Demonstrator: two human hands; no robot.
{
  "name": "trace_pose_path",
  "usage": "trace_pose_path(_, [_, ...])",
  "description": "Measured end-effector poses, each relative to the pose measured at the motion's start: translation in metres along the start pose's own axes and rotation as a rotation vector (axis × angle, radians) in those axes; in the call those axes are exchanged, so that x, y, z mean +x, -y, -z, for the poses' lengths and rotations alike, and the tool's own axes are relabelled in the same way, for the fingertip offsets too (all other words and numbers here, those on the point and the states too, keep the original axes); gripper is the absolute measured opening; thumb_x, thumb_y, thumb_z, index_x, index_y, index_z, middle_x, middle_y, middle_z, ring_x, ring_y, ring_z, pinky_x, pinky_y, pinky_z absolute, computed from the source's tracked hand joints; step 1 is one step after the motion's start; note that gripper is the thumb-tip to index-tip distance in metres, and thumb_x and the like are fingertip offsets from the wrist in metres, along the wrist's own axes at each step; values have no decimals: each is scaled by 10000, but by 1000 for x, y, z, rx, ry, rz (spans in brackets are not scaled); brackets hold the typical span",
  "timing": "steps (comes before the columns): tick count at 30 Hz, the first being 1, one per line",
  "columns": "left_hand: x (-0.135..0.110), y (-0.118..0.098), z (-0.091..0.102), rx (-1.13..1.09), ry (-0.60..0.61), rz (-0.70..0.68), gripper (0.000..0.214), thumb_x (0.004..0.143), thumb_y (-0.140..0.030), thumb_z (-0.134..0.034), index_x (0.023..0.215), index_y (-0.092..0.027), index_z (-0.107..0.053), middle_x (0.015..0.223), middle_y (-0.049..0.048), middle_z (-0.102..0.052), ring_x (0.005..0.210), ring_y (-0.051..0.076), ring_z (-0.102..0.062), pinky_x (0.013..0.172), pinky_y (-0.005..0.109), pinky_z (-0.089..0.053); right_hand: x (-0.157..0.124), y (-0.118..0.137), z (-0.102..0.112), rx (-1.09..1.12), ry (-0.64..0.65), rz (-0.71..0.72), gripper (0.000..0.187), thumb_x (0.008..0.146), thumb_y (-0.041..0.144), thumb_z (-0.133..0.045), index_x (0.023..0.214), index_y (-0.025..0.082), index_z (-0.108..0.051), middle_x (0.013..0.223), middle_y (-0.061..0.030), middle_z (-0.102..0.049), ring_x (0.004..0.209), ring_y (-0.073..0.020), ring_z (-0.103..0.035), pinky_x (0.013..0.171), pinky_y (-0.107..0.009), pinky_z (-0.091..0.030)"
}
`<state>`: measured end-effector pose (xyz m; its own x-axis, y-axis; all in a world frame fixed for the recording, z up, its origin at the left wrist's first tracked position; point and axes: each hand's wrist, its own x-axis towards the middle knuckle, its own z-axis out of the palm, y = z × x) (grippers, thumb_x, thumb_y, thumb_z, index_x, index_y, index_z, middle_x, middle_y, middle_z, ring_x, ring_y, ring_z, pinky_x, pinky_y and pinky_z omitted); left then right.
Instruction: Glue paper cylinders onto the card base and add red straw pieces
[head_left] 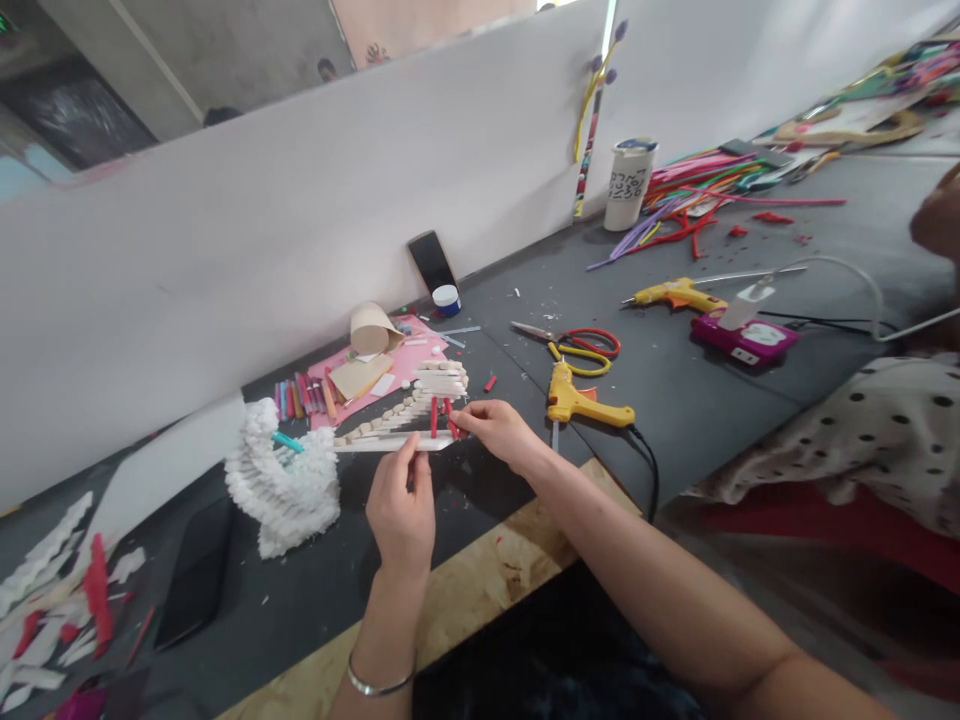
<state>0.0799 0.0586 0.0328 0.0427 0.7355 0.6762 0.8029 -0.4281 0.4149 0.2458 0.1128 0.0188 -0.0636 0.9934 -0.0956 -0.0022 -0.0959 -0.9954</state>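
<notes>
A small craft model (442,380) made of white sticks stands on the dark table, with short red sticks (434,417) upright in its lower part. My left hand (405,500) pinches the model's long white strip (375,443) between thumb and fingers. With closed fingertips, my right hand (495,430) holds one of the red sticks at the model's right side. A fluffy white piece (289,490) with a teal stick (288,442) lies left of my hands. Right of them rests a yellow glue gun (581,397), close to red-and-yellow scissors (577,343).
Behind the model lie pink paper (409,370) and a phone (433,263) leaning on the wall. Another glue gun (675,293), a purple power strip (742,338) and a white cup (630,185) are at the right. A black phone (196,570) and scraps occupy the left. A person in spotted cloth sits at right.
</notes>
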Motion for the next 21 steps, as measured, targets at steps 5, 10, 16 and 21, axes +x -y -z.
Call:
trace_pose_path(5, [2, -3, 1, -7, -13, -6, 246, 963, -246, -530, 1121, -181, -707, 834, 57, -701, 721, 159, -639, 735, 282, -498, -1, 0, 0, -6, 2, 4, 388, 768, 539, -601, 617, 181, -605, 552, 52, -459, 530, -89, -328, 527, -247, -247])
trace_pose_path(10, [1, -5, 1, 23, -24, -42, 252, 968, -227, -522, 1136, -172, -702, 837, 64, -703, 735, 158, -640, 739, 277, -498, -4, -1, 0, -1, -2, 9, 390, 781, 537, -593, 625, 179, -602, 567, 44, -469, 545, -93, -334, 539, -249, -253])
trace_pose_path(16, [-1, -4, 0, 37, -37, -67, 254, 970, -206, -516, 1144, -167, -697, 825, 58, -696, 701, 143, -626, 727, 263, -499, -6, -2, 0, -9, -2, -10, 382, 793, 521, -591, 637, 174, -621, 544, 55, -426, 541, -93, -328, 538, -255, -242])
trace_pose_path(21, [-1, -3, -1, 69, -71, -124, 247, 967, -192, -526, 1149, -155, -690, 812, 54, -697, 693, 133, -632, 717, 255, -501, -7, 0, 1, -5, -2, -6, 375, 794, 512, -589, 630, 175, -603, 545, 58, -405, 543, -91, -326, 538, -257, -232])
